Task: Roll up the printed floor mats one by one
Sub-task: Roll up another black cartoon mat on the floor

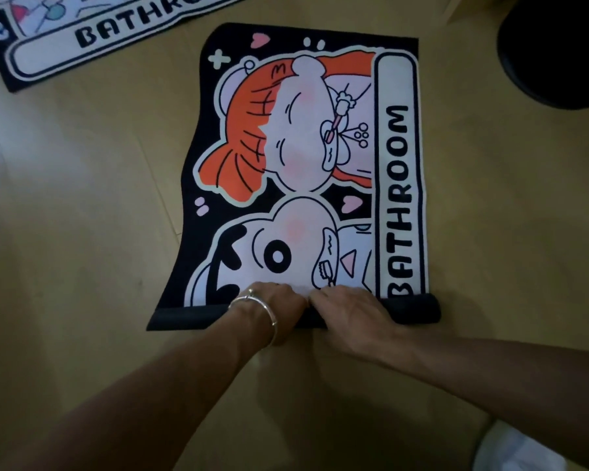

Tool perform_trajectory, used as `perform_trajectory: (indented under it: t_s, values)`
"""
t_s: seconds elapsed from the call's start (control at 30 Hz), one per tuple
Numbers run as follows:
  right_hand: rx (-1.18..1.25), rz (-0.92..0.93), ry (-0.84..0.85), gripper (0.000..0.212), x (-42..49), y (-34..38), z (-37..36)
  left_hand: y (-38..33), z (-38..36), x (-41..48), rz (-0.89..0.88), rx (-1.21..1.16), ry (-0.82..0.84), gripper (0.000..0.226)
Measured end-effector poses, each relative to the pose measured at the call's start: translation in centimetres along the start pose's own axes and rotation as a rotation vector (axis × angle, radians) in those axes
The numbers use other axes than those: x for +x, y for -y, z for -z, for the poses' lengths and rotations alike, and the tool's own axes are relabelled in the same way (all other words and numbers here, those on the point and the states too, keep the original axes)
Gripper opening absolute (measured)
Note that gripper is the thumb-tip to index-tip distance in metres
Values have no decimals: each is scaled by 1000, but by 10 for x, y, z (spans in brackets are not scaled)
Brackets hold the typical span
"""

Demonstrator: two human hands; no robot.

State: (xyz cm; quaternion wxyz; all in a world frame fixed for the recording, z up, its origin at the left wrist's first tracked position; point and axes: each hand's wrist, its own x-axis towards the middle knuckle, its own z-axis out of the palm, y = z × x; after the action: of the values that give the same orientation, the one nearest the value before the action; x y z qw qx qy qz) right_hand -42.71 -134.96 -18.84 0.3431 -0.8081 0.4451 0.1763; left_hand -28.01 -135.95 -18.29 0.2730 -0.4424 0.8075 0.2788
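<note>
Black backing shows along the near edge of the bathroom mat, where a low roll has formed. The roll runs the full width and its dark underside faces out. The rest of the mat lies flat on the wooden floor, print up, with "BATHROOM" lettered down its right border.

- Left hand, with a silver bangle at the wrist, sits on the roll near its middle, fingers bent over the top of it.
- Right hand is just beside the left, almost touching it, fingers likewise curled over the roll with the tips towards the printed face.
- Hands are set close together at the centre, likely so that one push turns the whole tube evenly. The roll's left end looks slightly flatter than the right.
- Far edge of the mat is wavy, not weighted.

Judgement: rolling is at an early stage, since most of the print is still exposed. The next push should go away from the body, keeping both ends level so the tube does not cone.

A second printed mat lies flat at upper left, well apart and not yet rolled. A dark round object sits at upper right. I can't identify it.
</note>
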Motion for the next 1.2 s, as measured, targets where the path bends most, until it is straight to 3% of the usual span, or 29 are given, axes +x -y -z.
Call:
perform_trajectory:
  t_s: [0.13, 0.27, 0.5, 0.7, 0.87, 1.07, 1.2]
  values:
    - [67, -57, 17, 17, 1, -3, -3, 0, 5, 6, -63, -31, 34, 34]
    - [214, -128, 53, 3, 6, -5, 10, 3, 0, -1, -91, 50, -213, 35]
    - [-40, -8, -22, 27, -4, -5, -2, 1, 7, 13, -47, 3, 70, 30]
    - [86, -84, 106, 14, 14, -10, 18, 4, -1, 0, -5, 23, -166, 31]
    - [-107, 90, -75, 33, 1, -9, 6, 3, 6, 10, 16, -35, 8, 34]
    - [48, -11, 75, 32, 13, -14, 26, 10, 1, 1, -33, -14, -213, 38]
    - [-114, 45, -70, 33, 8, -9, 16, 9, 4, 7, 15, -49, -64, 27]
